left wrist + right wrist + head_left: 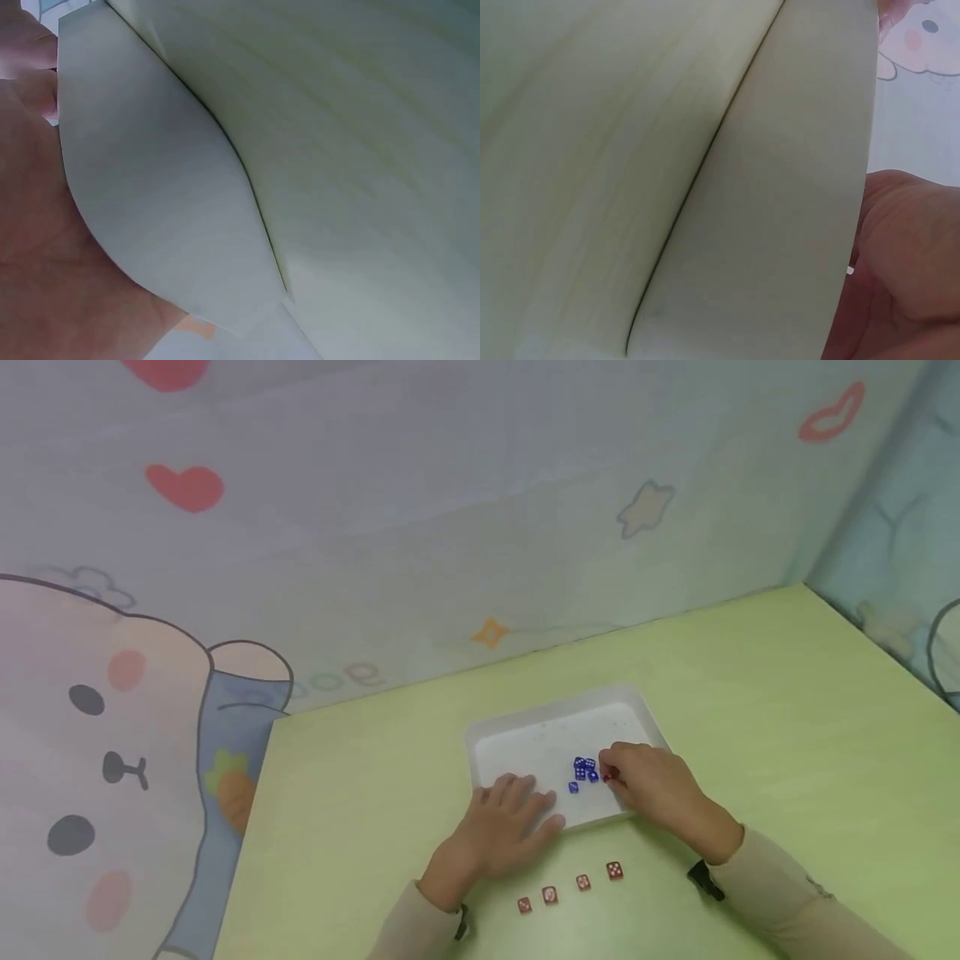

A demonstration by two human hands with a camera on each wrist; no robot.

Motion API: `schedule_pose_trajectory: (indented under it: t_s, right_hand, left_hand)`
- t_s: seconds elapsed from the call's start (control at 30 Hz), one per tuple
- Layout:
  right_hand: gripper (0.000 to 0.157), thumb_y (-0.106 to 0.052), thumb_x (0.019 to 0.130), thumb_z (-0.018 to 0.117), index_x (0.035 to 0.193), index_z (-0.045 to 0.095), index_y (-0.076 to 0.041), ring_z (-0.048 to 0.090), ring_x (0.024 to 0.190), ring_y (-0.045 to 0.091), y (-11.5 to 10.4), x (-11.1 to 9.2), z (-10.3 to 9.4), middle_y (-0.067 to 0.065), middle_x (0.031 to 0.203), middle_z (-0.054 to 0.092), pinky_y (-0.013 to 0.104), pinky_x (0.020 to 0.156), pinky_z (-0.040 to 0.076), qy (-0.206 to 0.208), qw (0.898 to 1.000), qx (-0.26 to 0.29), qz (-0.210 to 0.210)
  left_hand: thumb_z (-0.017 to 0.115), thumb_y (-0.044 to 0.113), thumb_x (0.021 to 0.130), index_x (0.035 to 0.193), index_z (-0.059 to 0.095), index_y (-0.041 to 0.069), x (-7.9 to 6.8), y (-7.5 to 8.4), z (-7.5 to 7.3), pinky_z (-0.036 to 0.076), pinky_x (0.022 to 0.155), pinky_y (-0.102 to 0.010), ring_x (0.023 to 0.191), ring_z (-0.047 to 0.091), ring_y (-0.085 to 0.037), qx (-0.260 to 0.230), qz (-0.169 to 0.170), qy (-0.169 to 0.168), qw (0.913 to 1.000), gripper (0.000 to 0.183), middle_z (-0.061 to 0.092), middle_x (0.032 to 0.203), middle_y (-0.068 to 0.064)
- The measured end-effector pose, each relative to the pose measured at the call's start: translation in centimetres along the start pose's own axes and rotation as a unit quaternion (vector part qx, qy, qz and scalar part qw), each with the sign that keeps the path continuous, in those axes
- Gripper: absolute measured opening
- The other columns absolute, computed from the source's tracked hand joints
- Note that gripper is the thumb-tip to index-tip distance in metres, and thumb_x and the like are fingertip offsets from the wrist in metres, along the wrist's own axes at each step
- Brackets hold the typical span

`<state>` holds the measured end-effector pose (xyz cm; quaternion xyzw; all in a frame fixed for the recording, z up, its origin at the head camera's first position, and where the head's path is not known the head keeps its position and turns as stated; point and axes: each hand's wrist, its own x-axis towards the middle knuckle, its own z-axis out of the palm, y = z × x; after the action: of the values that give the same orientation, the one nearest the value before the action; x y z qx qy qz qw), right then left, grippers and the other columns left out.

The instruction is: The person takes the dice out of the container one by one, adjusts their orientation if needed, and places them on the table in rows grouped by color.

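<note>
In the head view, a shallow white tray (558, 714) holds a small cluster of blue dice (581, 772). My right hand (654, 783) reaches over the tray's right side, thumb and fingertips pinching a red die (607, 777) close beside the blue ones. The fingers mostly cover that die. My left hand (501, 831) lies spread over the near left rim and corner of the tray, holding nothing. In both wrist views the tray's outer wall (165, 180) fills the middle, with part of each palm beyond it.
Several red dice stand in a slanting row on the green table (360, 827) in front of the tray, the rightmost red die (615, 870) nearest my right forearm. A patterned wall (420, 543) rises behind the table.
</note>
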<state>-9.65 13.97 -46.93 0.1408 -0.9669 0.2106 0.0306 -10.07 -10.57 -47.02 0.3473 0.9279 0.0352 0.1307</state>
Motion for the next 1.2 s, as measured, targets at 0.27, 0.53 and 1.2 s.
schedule_pose_trajectory:
  t_s: [0.27,0.53,1.2]
  right_hand:
    - [0.015,-0.007,0.083,0.072,0.08,0.061,-0.017,0.047,0.062,0.011,0.4,0.7,-0.3,-0.007,0.074,0.057,0.027,0.053,0.039,0.009,1.0,-0.007,-0.009]
    - [0.008,-0.011,0.086,0.071,0.093,0.069,-0.015,0.055,0.07,0.011,-0.4,0.4,0.1,-0.005,0.087,0.065,0.029,0.057,0.045,0.001,1.0,-0.006,-0.018]
    - [0.015,-0.011,0.083,0.075,0.091,0.068,-0.022,0.051,0.071,-0.004,-0.7,-7.5,-3.4,-0.021,0.083,0.056,0.019,0.061,0.046,0.021,0.992,0.108,-0.057]
  left_hand:
    - [0.015,0.059,0.102,0.146,0.043,0.028,0.4,0.2,-0.3,0.036,0.102,-0.054,0.138,0.036,-0.029,-0.005,-0.011,0.016,0.9998,0.061,0.039,0.151,-0.005]
    - [0.017,0.059,0.102,0.144,0.046,0.027,-0.5,-0.1,0.2,0.038,0.099,-0.053,0.136,0.039,-0.028,-0.006,-0.02,0.014,0.9997,0.06,0.043,0.149,-0.004]
    - [0.017,0.056,0.103,0.143,0.047,0.027,0.1,0.1,0.9,0.036,0.1,-0.052,0.136,0.039,-0.028,0.018,0.013,0.055,0.9982,0.058,0.043,0.148,-0.004]
